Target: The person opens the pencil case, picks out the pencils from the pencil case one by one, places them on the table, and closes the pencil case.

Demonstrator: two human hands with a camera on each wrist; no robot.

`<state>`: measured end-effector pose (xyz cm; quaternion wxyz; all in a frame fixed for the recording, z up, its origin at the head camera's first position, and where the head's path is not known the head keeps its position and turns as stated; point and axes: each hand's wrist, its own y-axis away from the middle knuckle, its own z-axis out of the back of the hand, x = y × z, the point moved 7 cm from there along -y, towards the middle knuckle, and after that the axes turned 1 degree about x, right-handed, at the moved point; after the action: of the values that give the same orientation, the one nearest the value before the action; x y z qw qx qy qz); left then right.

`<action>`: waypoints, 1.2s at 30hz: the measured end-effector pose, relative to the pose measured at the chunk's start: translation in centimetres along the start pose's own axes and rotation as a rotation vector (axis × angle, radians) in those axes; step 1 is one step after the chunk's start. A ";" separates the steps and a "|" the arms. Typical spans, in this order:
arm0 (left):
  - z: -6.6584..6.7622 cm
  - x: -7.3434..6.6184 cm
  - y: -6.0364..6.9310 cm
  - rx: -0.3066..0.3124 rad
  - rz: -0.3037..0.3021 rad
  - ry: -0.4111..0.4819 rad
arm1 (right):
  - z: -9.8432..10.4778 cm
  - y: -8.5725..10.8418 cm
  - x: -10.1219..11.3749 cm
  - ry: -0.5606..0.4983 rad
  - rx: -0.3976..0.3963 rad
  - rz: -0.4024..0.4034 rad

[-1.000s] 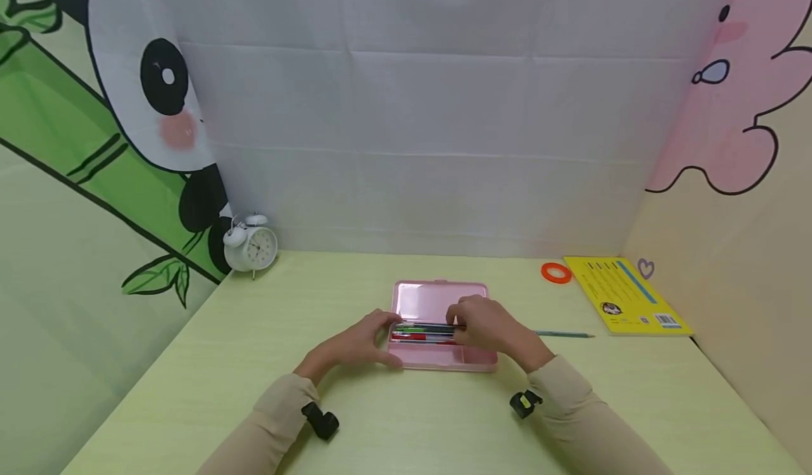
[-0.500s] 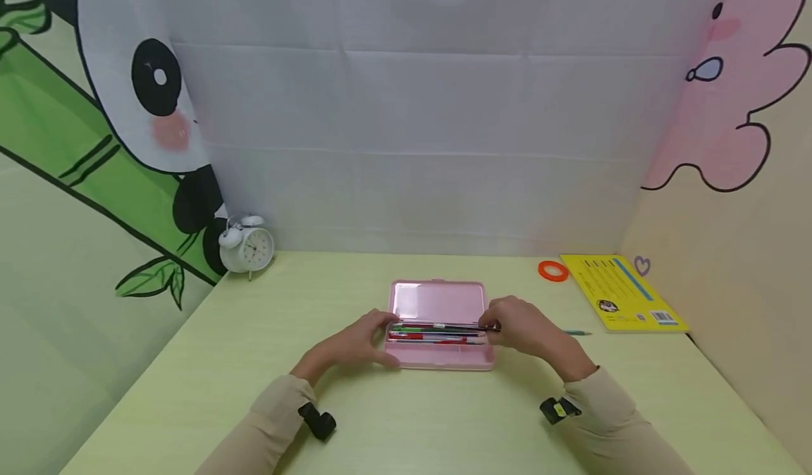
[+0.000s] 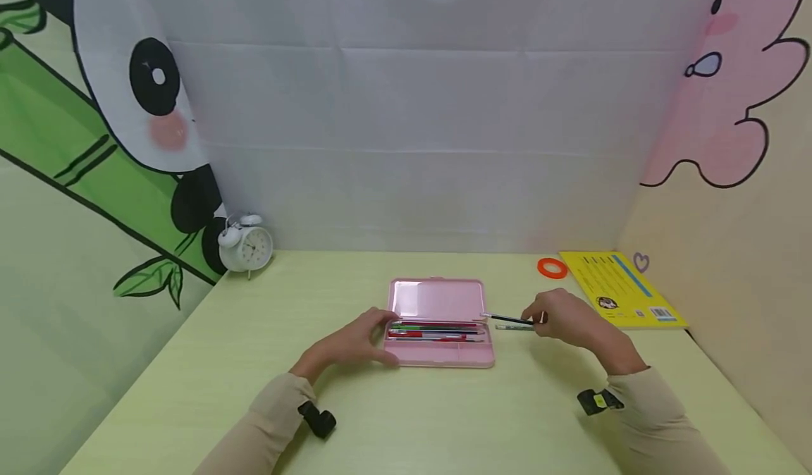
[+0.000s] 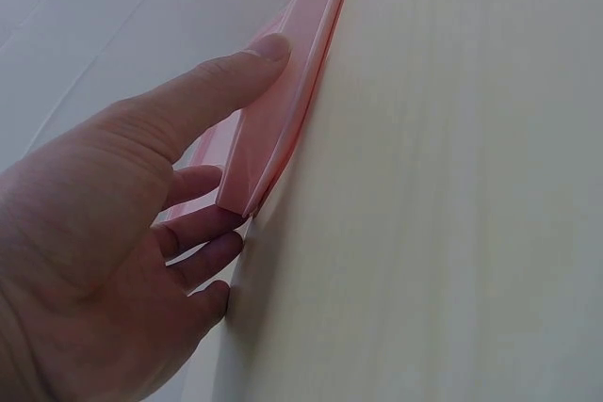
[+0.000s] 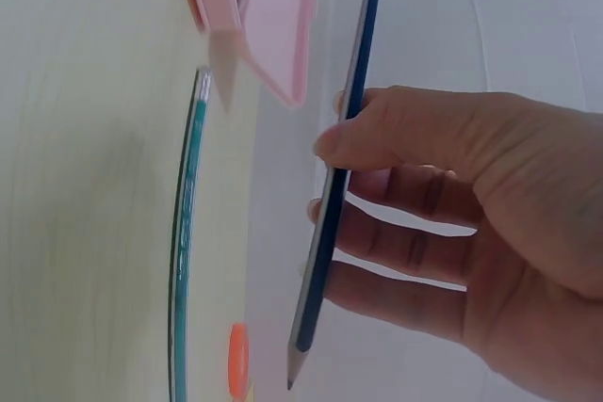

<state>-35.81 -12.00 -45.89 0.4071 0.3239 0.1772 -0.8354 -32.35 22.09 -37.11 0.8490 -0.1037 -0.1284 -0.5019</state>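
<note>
An open pink pencil case [image 3: 436,299] lies on the table with its lid tipped back, holding several pens and pencils [image 3: 434,332]. My left hand [image 3: 355,339] holds its left end; in the left wrist view the thumb presses the case's side [image 4: 297,72] and the fingers touch its corner. To the right of the case, my right hand [image 3: 567,318] pinches a dark blue and silver pencil [image 5: 330,223] between thumb and fingers, above the table. The pencil's white eraser end points toward the case. A teal pencil [image 5: 187,204] lies on the table below it.
An orange-red ring [image 3: 552,268], possibly a tape roll, and a yellow book [image 3: 622,288] lie at the back right. A white alarm clock [image 3: 247,246] stands at the back left corner. A white cloth [image 3: 431,108] hangs behind the table.
My right hand has drawn the dark pencil out of the case and moved it to the right. The teal pencil on the table shows beneath it. My left hand has stayed on the case.
</note>
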 end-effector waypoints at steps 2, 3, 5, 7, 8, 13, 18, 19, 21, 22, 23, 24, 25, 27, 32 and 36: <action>0.0 -0.1 0.0 0.000 -0.001 0.001 | 0.1 0.3 -0.6 -0.007 0.007 0.002; 0.0 -0.1 0.0 0.000 -0.001 0.002 | 0.2 0.4 -0.9 -0.014 0.010 0.001; 0.0 -0.1 0.0 0.001 -0.001 0.001 | 0.2 0.6 -1.4 -0.032 0.014 0.000; 0.0 -0.1 0.0 0.001 -0.001 0.001 | 0.2 0.9 -1.7 -0.056 0.019 -0.001; 0.0 -0.1 0.0 0.002 -0.003 0.002 | 0.1 1.0 -1.9 -0.065 0.023 -0.004; -0.1 0.0 -0.1 0.006 -0.008 -0.003 | -0.3 1.4 -2.7 -0.105 0.060 -0.023; -0.1 0.1 -0.1 0.005 0.002 -0.002 | -0.7 1.7 -3.6 -0.130 0.085 -0.034; -0.1 0.1 -0.1 0.005 0.003 -0.002 | -0.7 1.8 -3.8 -0.134 0.091 -0.040; -0.1 0.1 0.0 0.002 0.007 0.003 | -0.9 1.9 -4.3 -0.141 0.104 -0.054; 0.0 0.0 0.0 0.001 0.007 0.006 | -0.9 1.9 -4.5 -0.148 0.108 -0.064; 0.0 0.0 0.0 0.000 0.008 0.011 | -0.9 2.0 -4.8 -0.152 0.112 -0.073; 0.0 0.1 0.0 0.000 0.011 0.013 | -0.9 2.0 -4.9 -0.158 0.114 -0.079; 0.1 0.1 0.1 0.000 0.013 0.016 | -0.9 2.1 -5.1 -0.162 0.116 -0.078; 0.1 0.1 0.1 0.002 0.018 0.021 | -1.0 2.1 -5.5 -0.175 0.117 -0.108; 0.0 0.0 0.2 0.002 0.016 0.016 | -1.5 2.1 -6.5 -0.176 0.110 -0.166; 0.0 -0.1 0.1 0.000 0.013 0.004 | -1.6 2.0 -6.8 -0.161 0.099 -0.152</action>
<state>-35.69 -12.00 -45.81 0.4121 0.3266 0.1758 -0.8322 -33.56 28.14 -40.92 0.7997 -0.0917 -0.2280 -0.5478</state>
